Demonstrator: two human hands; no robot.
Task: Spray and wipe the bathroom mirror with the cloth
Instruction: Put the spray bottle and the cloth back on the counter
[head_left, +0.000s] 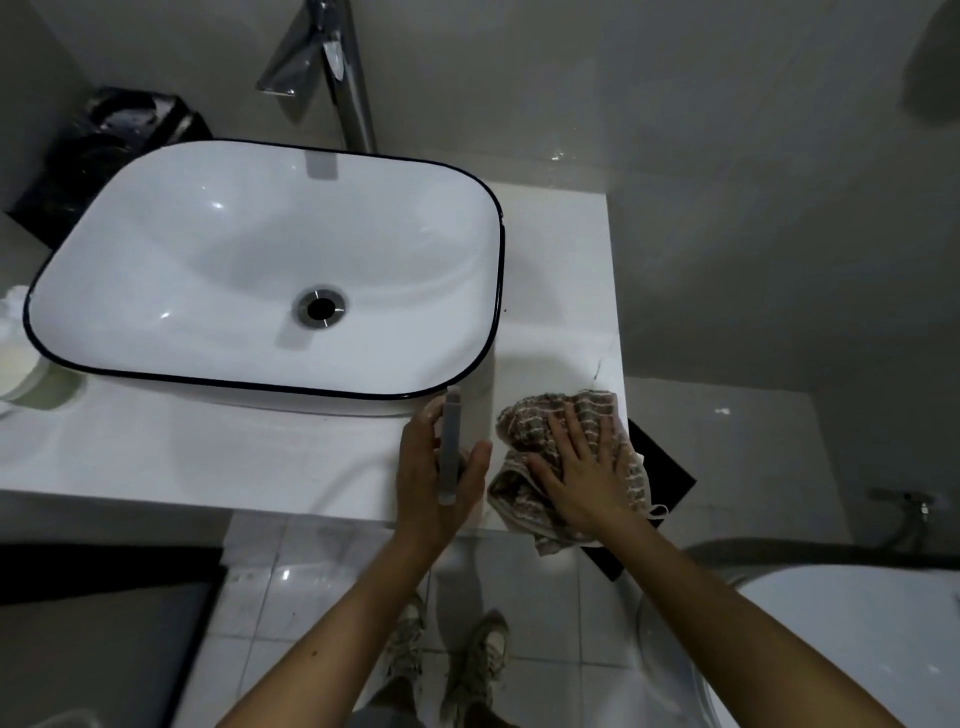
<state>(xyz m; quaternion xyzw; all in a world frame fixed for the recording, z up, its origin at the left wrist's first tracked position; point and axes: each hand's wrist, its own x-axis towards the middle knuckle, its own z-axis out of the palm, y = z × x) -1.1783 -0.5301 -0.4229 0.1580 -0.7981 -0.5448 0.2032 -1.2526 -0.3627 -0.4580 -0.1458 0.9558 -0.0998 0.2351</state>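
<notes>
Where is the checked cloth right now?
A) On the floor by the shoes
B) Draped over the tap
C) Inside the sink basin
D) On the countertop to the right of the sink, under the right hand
D: the cloth lies bunched on the countertop beside the sink, with the right hand flat on it.

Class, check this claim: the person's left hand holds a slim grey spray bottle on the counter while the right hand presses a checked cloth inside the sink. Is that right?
No. The head view shows the checked cloth under the right hand on the counter, beside the sink, not inside it. The left hand does hold the spray bottle.
</notes>
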